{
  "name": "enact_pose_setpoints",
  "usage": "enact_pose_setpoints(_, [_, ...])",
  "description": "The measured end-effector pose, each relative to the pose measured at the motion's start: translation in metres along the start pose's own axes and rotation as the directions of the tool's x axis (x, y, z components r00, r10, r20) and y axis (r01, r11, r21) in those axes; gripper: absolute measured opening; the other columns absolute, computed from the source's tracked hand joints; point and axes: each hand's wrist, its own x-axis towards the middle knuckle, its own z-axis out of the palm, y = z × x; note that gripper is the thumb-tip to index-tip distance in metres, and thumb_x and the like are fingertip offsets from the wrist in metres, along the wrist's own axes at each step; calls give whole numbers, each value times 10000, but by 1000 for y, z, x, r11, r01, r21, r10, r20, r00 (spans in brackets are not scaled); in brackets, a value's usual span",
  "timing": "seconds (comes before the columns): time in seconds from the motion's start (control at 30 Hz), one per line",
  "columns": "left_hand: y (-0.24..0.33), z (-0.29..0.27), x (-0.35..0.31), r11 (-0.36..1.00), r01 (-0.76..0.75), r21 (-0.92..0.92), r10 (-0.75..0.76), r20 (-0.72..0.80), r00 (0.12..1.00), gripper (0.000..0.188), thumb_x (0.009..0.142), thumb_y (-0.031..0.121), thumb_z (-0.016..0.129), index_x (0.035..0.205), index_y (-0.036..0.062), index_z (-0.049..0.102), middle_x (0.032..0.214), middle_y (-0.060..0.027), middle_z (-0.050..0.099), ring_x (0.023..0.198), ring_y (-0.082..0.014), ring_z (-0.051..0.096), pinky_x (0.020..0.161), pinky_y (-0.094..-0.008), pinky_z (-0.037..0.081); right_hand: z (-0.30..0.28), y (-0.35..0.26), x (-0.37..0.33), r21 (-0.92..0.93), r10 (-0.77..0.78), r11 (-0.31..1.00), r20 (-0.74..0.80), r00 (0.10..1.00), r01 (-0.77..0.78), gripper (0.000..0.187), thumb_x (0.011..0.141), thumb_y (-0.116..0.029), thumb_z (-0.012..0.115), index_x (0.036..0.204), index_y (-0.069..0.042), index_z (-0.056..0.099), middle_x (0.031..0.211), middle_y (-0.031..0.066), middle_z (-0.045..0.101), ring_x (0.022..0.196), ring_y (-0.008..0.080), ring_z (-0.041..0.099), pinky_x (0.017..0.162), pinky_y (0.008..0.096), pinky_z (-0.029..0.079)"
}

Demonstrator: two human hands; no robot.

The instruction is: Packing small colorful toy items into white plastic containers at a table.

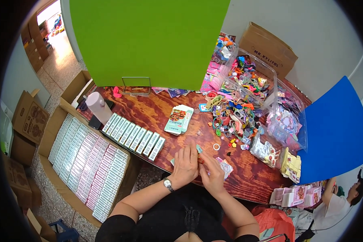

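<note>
My left hand (184,163), with a watch on its wrist, and my right hand (212,173) meet above the table's front edge. Between their fingers is a small mint-green carton (199,149) with a reddish patch, mostly hidden by the fingers. Both hands are closed on it. Under and beside my right hand lies a pink and white printed packet (226,166). Farther back rests a pile of flat mint-green cartons (179,119). A row of filled small cartons (133,136) stands on the table to the left of my hands.
A large cardboard box (127,181) packed with green and pink cartons stands at left. A bottle (99,107) is behind the row. Small colourful trinkets (236,117) spill from a clear bin (276,90) at right. Pink cartons (294,196) sit at the right edge, near another person (336,205).
</note>
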Motion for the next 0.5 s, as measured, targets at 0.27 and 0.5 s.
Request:
enact_pose_setpoints(0.27, [-18,-35,19,910,-192,-368,128,-191,973,1280,651,476,913,1556,-47,173,1567,-318,254,1420,-488,314,1165,-607,248,-32,34,28,902,537,289,124,835,-320,384,988,4,566,1371,-4,545,1307,111,617,1152,190,625,975,326,526])
enact_pose_setpoints(0.5, [-12,-1,12,656,49,-753,-8,59,998,1094,700,219,933,1522,-42,260,1474,-236,456,1357,-305,498,1079,-407,454,-32,45,5,621,526,442,405,747,-648,451,962,-77,659,1393,-21,536,1293,92,633,1088,174,641,934,322,537])
